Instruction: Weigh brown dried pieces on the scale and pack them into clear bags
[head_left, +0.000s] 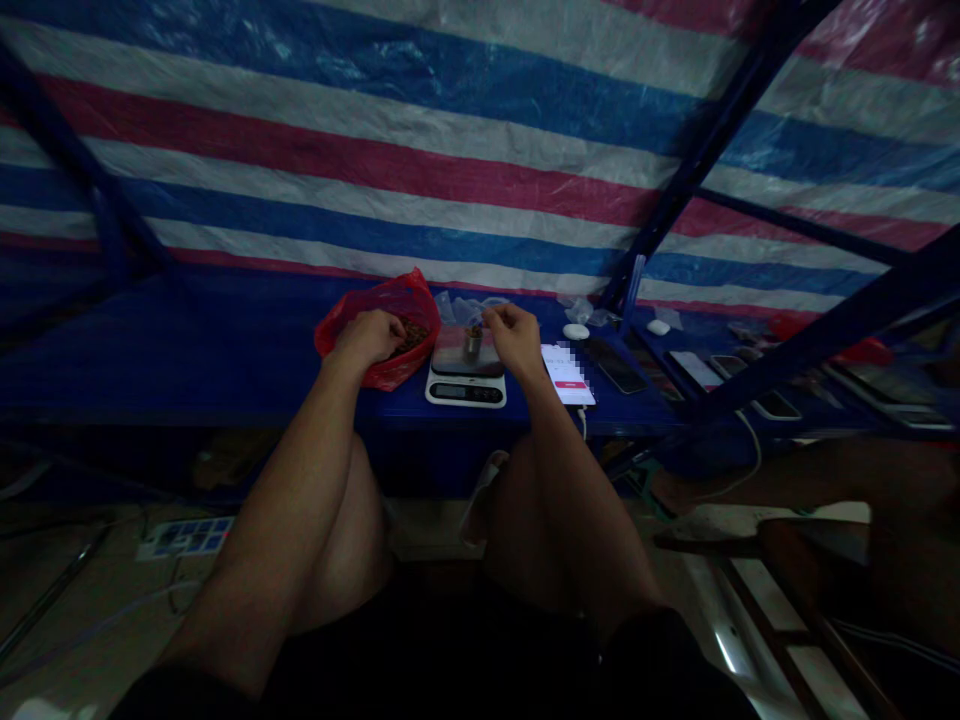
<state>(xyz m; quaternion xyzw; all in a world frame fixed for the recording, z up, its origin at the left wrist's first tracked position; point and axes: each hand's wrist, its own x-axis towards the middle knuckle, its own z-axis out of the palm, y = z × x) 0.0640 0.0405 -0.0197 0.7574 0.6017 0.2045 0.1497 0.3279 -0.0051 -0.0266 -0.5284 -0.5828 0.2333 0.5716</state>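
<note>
Scale [465,388] sits between the two hands on a blue table [210,340], with a small metal cup [472,342] standing upright on its platform. Left hand [367,338] reaches into the mouth of a red plastic bag [394,325] just beside the scale, its fingers [394,326] curled down among brown bits [411,337]. The hand looks partly closed, but what it grasps is too small to tell. Right hand [514,335] hangs near the cup without touching it, its thumb and fingers [491,317] pinched together. Whether they hold anything cannot be told. Right of that hand lie a phone with a lit screen [568,374], a dark phone [615,366] and a small white case [576,331]. More phones [694,369] lie farther right on the table, and a striped tarp [480,150] hangs beyond the hands.
</note>
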